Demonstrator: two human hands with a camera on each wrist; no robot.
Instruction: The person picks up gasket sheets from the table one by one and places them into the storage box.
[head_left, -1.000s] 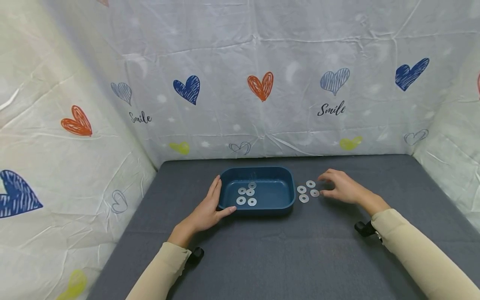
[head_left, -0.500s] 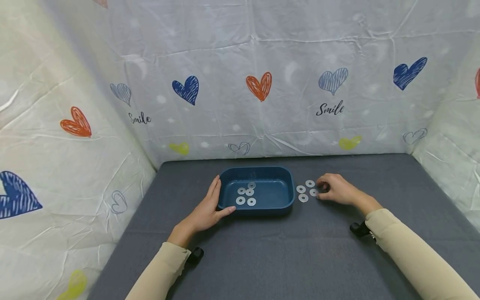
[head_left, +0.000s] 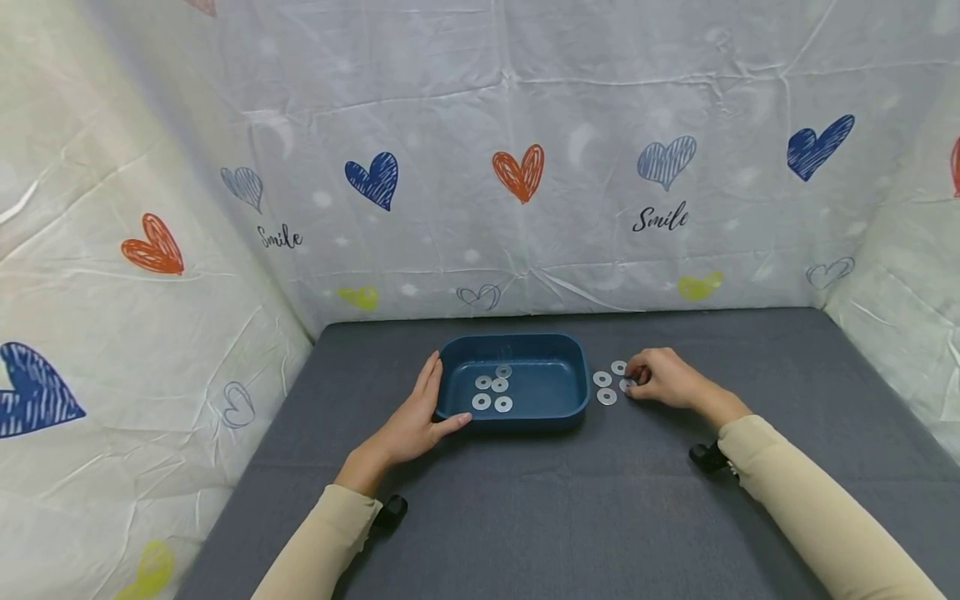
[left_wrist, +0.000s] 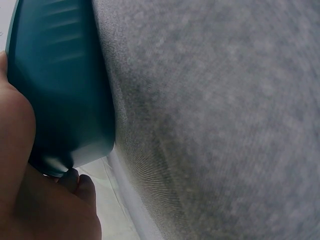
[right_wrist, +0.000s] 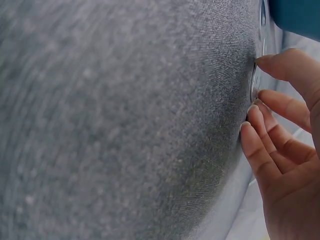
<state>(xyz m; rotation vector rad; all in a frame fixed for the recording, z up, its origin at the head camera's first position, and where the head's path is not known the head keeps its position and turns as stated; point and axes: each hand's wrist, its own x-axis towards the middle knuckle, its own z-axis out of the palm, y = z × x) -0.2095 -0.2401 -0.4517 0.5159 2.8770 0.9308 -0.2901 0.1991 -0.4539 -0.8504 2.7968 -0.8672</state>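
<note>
A dark blue rectangular tray (head_left: 551, 404) stands on the table, holding several flat metal washers (head_left: 503, 404). My left hand (head_left: 408, 423) holds its front left corner, thumb over the front rim and fingers along the left side. Just right of the tray, more washers (head_left: 607, 397) lie on the cloth. My right hand (head_left: 663, 379) is at the rightmost washer (head_left: 626, 386), which its fingers partly cover. In the right wrist view, thumb and forefinger pinch a thin washer (right_wrist: 254, 85) at the edges, low against the cloth; the other fingers are bent beside it.
A dark grey cloth (head_left: 585, 517) covers the table. White curtains (head_left: 450, 100) printed with hearts hang behind and at both sides. Black wrist cameras (head_left: 707, 457) sit below the sleeve cuffs.
My right hand has moved left and its thumb and forefinger have closed in on the rightmost washer. The left hand and the tray stay where they were.
</note>
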